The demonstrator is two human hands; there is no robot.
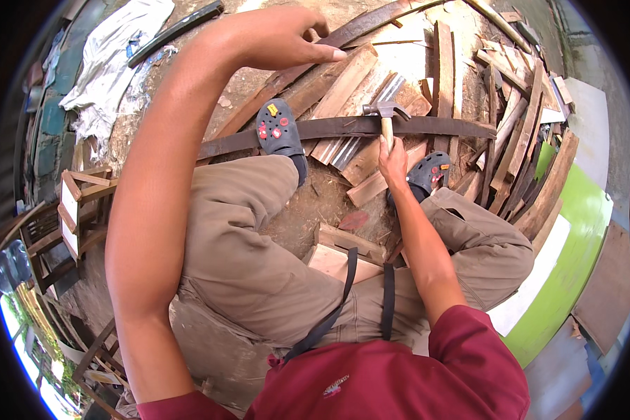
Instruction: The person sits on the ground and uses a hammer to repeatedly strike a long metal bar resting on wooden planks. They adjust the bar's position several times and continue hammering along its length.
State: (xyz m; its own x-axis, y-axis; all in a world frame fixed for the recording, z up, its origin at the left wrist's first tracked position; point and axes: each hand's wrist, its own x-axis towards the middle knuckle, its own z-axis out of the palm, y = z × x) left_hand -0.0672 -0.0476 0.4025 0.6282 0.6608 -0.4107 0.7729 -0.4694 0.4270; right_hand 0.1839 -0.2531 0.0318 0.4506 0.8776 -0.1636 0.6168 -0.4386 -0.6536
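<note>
My right hand [393,159] is closed round the light wooden handle of a claw hammer [387,112]. The metal head lies over a long, dark, slightly curved wooden strip [336,127], though I cannot tell if they touch. That strip runs crosswise at my feet, over several loose planks [344,85]. Raised at the upper left, my left hand [283,38] holds nothing visible; its thumb is stretched out and its fingers are loosely bent and apart. Behind its thumb passes another long, dark curved piece of wood [357,26].
My feet, in dark clogs [278,126], stand beside the strip. Scrap wood [518,133] is heaped at the right, next to a green and white panel [574,245]. A small wooden frame [84,203] stands at the left, below a white cloth [112,63]. A pale wooden block [332,260] sits between my legs.
</note>
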